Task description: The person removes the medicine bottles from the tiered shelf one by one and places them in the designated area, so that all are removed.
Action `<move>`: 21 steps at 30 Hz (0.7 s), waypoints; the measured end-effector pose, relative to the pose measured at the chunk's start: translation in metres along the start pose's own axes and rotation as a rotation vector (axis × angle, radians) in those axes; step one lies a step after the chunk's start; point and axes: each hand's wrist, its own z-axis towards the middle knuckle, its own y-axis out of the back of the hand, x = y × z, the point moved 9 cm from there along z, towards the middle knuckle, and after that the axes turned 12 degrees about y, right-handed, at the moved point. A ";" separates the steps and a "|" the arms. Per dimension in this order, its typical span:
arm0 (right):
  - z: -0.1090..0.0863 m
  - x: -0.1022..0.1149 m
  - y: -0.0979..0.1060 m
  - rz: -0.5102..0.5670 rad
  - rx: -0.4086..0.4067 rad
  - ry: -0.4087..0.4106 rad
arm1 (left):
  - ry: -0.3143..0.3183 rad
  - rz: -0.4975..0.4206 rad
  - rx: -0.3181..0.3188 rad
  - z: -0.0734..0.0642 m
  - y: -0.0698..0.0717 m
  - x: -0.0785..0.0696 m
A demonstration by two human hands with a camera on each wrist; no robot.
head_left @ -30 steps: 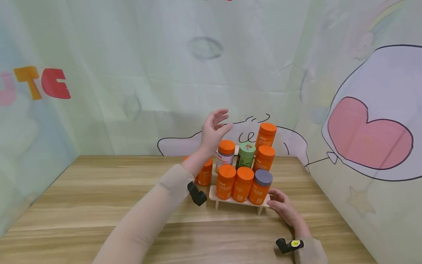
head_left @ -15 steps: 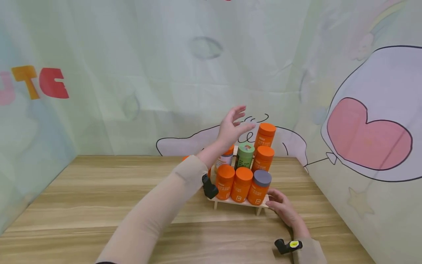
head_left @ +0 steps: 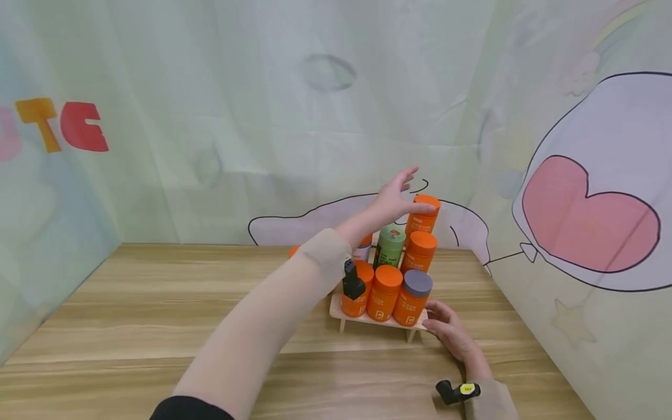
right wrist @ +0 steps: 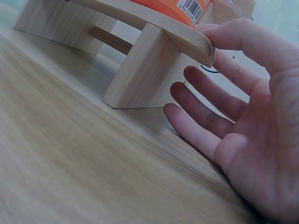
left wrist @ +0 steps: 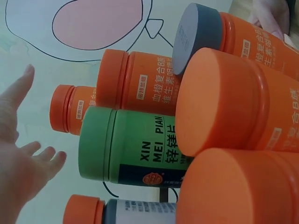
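A tiered wooden stand (head_left: 337, 309) holds several jars upright. My left hand (head_left: 389, 205) reaches over it, thumb and fingers spread at the lid of the orange jar (head_left: 421, 223) on the back tier. In the left wrist view, the hand's fingers part beside that jar and the green jar (left wrist: 128, 147), with nothing between them. My right hand (head_left: 454, 338) pinches the stand's front right end. The right wrist view shows its thumb (right wrist: 233, 36) on the board's top, the index finger passing behind the end, and the other fingers hanging loose below.
Along the front tier stand two orange-lidded jars and a grey-lidded jar (head_left: 415, 297). Behind them are another orange jar (head_left: 420, 251) and a white-labelled jar (left wrist: 142, 212). An orange lid (head_left: 294, 251) shows left of the stand, behind the left sleeve. A printed curtain (head_left: 210, 116) backs the wooden table (head_left: 157, 303).
My left hand has moved right, from above the white-labelled jar to the lid of the back orange jar. The right hand has stayed at the stand's end.
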 end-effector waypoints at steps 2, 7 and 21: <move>0.000 0.000 0.000 0.006 0.005 0.005 | 0.032 0.026 0.028 0.003 -0.005 0.003; 0.000 -0.001 0.000 0.010 0.003 0.003 | 0.088 0.105 0.091 0.007 -0.012 0.011; 0.001 -0.004 0.003 0.012 -0.013 -0.025 | 0.137 0.137 0.093 0.009 -0.024 0.020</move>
